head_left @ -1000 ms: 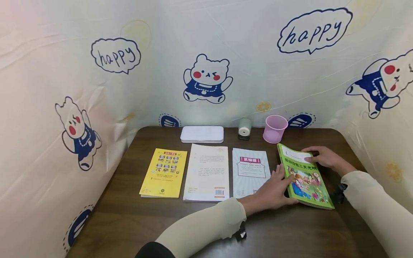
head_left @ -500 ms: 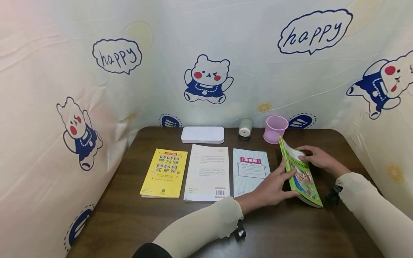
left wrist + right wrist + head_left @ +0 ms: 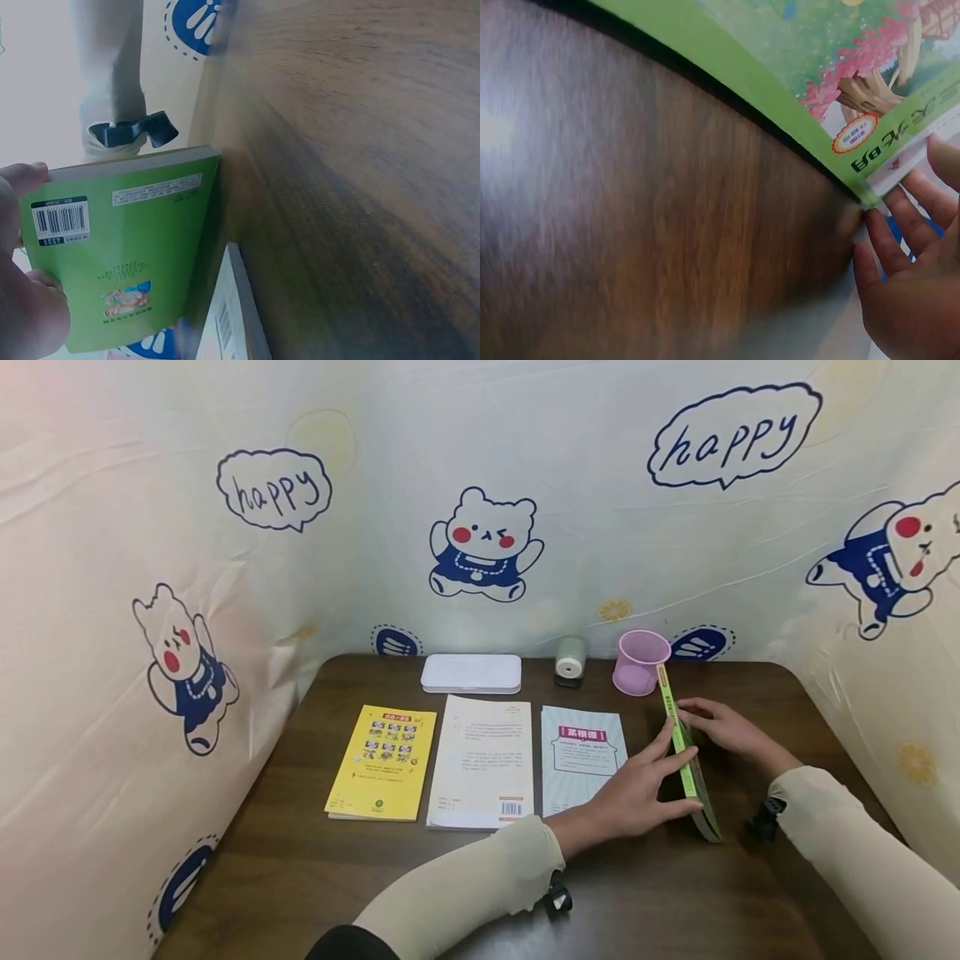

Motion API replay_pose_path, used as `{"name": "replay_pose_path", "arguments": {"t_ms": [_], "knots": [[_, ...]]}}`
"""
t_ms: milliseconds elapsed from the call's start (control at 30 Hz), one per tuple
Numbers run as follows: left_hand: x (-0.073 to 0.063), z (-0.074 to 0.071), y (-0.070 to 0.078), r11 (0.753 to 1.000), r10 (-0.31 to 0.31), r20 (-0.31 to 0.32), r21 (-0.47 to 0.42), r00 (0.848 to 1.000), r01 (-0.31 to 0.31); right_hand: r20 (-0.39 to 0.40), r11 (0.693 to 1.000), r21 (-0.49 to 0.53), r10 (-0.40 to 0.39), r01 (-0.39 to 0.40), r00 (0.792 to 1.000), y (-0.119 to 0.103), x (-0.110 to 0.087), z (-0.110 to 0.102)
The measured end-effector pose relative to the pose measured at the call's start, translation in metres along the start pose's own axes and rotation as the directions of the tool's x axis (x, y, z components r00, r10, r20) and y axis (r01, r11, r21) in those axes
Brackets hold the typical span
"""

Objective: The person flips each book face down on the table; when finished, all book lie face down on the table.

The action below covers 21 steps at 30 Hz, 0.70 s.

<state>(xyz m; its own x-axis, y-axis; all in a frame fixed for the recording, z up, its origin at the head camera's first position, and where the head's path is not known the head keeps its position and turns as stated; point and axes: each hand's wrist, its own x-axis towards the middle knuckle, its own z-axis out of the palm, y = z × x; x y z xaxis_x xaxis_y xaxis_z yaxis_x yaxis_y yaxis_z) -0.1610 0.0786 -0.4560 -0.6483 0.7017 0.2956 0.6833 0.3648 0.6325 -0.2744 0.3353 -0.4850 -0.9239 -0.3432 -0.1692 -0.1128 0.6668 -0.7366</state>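
A green book (image 3: pixel 667 693) stands on edge at the right of the table, its spine turned up. My left hand (image 3: pixel 630 785) grips it at the spine, fingers over the spine and thumb by the near end. The left wrist view shows the green back cover (image 3: pixel 142 240) with a barcode, and my left hand (image 3: pixel 34 300) along its edge. At the far end, my right hand (image 3: pixel 720 727) holds the other side. In the right wrist view the thumb lies on the illustrated front cover (image 3: pixel 810 45), with the fingers of my right hand (image 3: pixel 922 292) at the corner.
Left of the hands lie a light blue book (image 3: pixel 581 768), a white book (image 3: pixel 483 777) and a yellow book (image 3: pixel 386 768) in a row. Behind them are a white case (image 3: pixel 470 672), a small green pencil sharpener (image 3: pixel 570 660) and a pink cup (image 3: pixel 633 677) near the curtain (image 3: pixel 360 568).
The green book has been tipped from lying with its front cover up to standing on edge, spine up. My right hand has moved left with it; the left hand stays at the spine.
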Motion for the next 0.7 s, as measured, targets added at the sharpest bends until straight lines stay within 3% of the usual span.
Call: {"name": "replay_pose_path", "arguments": {"t_ms": [300,500,700], "knots": [[0.000,-0.005,0.005,1.000,0.006,0.004,-0.009,1.000,-0.006,-0.012,0.989,0.143,0.034,-0.032,0.999,-0.008,0.002,0.008],[0.000,-0.008,0.006,1.000,0.020,-0.006,0.011,1.000,-0.020,-0.005,0.946,0.324,0.009,-0.007,1.000,-0.019,0.000,0.009],[0.000,-0.010,0.009,0.999,0.027,-0.012,0.025,1.000,-0.026,-0.046,0.907,0.419,-0.012,0.031,0.999,-0.030,-0.001,0.005]]}}
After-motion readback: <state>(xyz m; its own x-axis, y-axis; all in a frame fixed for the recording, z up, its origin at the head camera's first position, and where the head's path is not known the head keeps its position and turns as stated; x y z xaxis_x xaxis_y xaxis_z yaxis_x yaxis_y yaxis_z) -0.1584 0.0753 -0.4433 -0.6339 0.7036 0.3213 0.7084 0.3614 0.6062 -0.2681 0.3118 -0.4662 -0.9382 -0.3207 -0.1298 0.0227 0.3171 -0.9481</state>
